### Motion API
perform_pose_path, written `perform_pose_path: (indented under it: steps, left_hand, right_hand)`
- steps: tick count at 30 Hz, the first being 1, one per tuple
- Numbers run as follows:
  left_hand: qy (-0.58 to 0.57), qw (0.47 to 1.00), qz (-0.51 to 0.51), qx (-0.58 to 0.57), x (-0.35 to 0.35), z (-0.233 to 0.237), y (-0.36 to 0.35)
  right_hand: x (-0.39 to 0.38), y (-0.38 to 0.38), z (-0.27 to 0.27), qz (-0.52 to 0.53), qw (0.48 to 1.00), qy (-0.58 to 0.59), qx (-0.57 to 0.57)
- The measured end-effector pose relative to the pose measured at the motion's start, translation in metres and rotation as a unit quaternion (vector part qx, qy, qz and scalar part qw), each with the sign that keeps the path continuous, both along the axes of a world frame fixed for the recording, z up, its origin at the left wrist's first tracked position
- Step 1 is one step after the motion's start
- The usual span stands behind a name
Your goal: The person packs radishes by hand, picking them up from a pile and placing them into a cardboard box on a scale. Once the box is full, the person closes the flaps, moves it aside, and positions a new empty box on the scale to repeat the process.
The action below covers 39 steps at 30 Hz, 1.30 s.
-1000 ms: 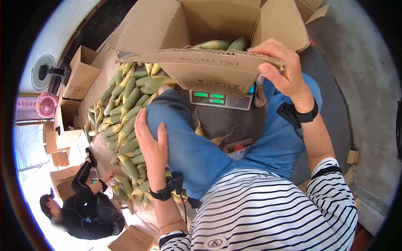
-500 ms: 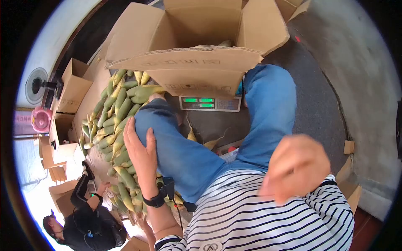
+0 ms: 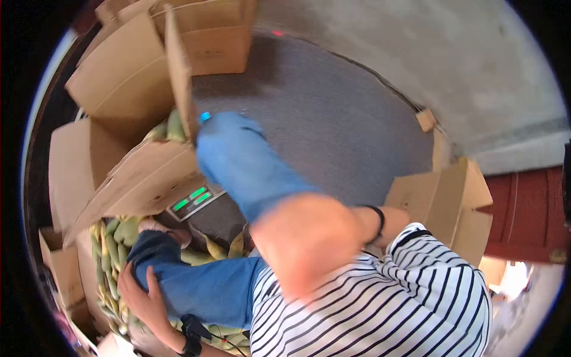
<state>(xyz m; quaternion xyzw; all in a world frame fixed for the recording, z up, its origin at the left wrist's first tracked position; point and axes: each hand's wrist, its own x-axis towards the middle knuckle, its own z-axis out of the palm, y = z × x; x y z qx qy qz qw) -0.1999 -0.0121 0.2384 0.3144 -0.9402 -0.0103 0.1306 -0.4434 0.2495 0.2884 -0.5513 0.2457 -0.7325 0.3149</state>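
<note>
Cardboard box (image 3: 143, 178) with green vegetables (image 3: 175, 126) inside; neither hand loading

Step in hand: judged a pause beside the open box. The left hand (image 3: 147, 304) lies flat and spread on the left trouser leg (image 3: 205, 288), near the knee, with nothing visible in it. The right hand (image 3: 309, 238) is in front of the lap, well apart from the box, and too blurred to tell whether its fingers are wide, narrow or holding anything.

Next move: in this inspector's judgement, any work at the box calls for a reach forward past the knees, clear of the raised flaps.

Containers: the box is open, flaps spread, and appears to stand on the scale (image 3: 196, 202), though the contact is hidden. At least 2 vegetables show inside; the full depth of contents cannot be seen. The scale's green displays are lit; their figures are unreadable.

Loose stock: a pile of vegetables (image 3: 110, 262) lies beyond the left leg; yellowish roots (image 3: 214, 245) lie near the scale.

Other boxes: 1 behind box (image 3: 217, 50), 1 right-hand box (image 3: 410, 196) and 1 left-edge box (image 3: 62, 273). Their contents cannot be determined.
</note>
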Motion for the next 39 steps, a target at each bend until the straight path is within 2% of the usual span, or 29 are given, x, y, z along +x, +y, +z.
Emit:
perform_pose_path:
  steps: [1,2,3,5,8,10,11,13,14,15,16,18,19,21,22,24,25,26,28,30,32,35,37,39]
  left_hand:
    - [-0.012,1.0,0.01,-0.003,0.0,-0.001,-0.001]
    - [-0.01,1.0,-0.008,-0.001,-0.002,0.0,0.0]
    - [-0.017,1.0,0.007,-0.002,-0.006,0.002,0.001]
    - [-0.031,0.999,0.012,-0.002,-0.008,0.006,0.002]
    - [-0.039,0.999,0.024,-0.005,-0.008,0.003,0.0]
    - [-0.036,0.999,0.005,-0.012,-0.007,0.001,-0.005]
    - [-0.042,0.999,0.004,-0.025,-0.006,-0.001,-0.007]
    - [-0.049,0.998,-0.012,-0.035,-0.007,-0.003,-0.009]
    - [-0.06,0.998,-0.005,-0.024,-0.01,0.0,-0.008]
    - [-0.069,0.998,0.004,-0.013,-0.015,0.004,-0.006]
    - [-0.066,0.998,-0.008,-0.012,-0.023,0.012,0.001]
    - [-0.063,0.997,-0.016,0.032,-0.039,0.038,0.027]
    - [-0.06,0.996,-0.018,0.065,-0.05,0.051,0.039]
    - [-0.057,0.997,-0.021,0.056,-0.051,0.047,0.037]
    - [-0.057,0.997,-0.016,0.049,-0.049,0.044,0.035]
    - [-0.071,0.997,-0.018,0.017,-0.04,0.031,0.025]
    - [-0.081,0.997,-0.012,-0.015,-0.039,0.029,0.02]
    - [-0.076,0.997,-0.011,-0.021,-0.037,0.028,0.016]
    - [-0.115,0.993,0.013,0.009,-0.033,0.025,0.01]
    - [-0.092,0.995,0.001,-0.024,-0.021,-0.007,-0.018]
    - [-0.034,0.997,-0.04,-0.055,-0.014,-0.013,-0.021]
    - [-0.013,0.998,-0.034,-0.051,-0.007,-0.01,-0.012]
    - [0.001,0.998,-0.029,-0.049,-0.006,-0.011,-0.014]
    - [0.001,0.999,-0.023,-0.022,-0.003,-0.007,-0.012]
  right_hand:
    - [-0.016,0.007,-0.009,-0.116,0.986,0.059,0.107]
    - [-0.027,0.013,-0.031,-0.13,0.96,-0.04,0.245]
    - [-0.04,0.014,-0.047,-0.212,0.914,-0.063,0.339]
    - [-0.065,0.025,-0.101,-0.301,0.867,-0.092,0.386]
    - [-0.086,0.07,-0.158,-0.417,0.766,-0.185,0.453]
    - [-0.1,0.115,-0.191,-0.52,0.689,-0.197,0.466]
    - [-0.109,0.141,-0.205,-0.565,0.641,-0.205,0.477]
    - [-0.122,0.2,-0.232,-0.677,0.54,-0.134,0.481]
    - [-0.13,0.24,-0.256,-0.734,0.438,-0.035,0.517]
    - [-0.117,0.258,-0.229,-0.746,0.376,-0.027,0.549]
    - [-0.113,0.297,-0.246,-0.762,0.331,0.024,0.556]
    - [-0.085,0.37,-0.266,-0.739,0.227,0.036,0.634]
    - [-0.063,0.391,-0.267,-0.715,0.177,-0.005,0.676]
    - [-0.01,0.442,-0.282,-0.688,0.228,-0.006,0.689]
    - [-0.002,0.434,-0.278,-0.69,0.226,-0.011,0.688]
    - [0.009,0.422,-0.271,-0.647,0.064,0.081,0.756]
    - [0.011,0.425,-0.272,-0.649,0.067,0.075,0.755]
    - [0.009,0.43,-0.268,-0.67,0.094,0.048,0.735]
    - [0.006,0.435,-0.257,-0.695,0.128,0.026,0.707]
    - [0.019,0.426,-0.243,-0.662,0.161,0.032,0.732]
    - [0.031,0.447,-0.267,-0.675,0.159,-0.014,0.72]
    - [0.038,0.438,-0.282,-0.653,0.172,-0.033,0.736]
    - [0.041,0.42,-0.295,-0.634,0.193,-0.025,0.749]
    - [0.043,0.377,-0.316,-0.595,0.25,0.007,0.763]
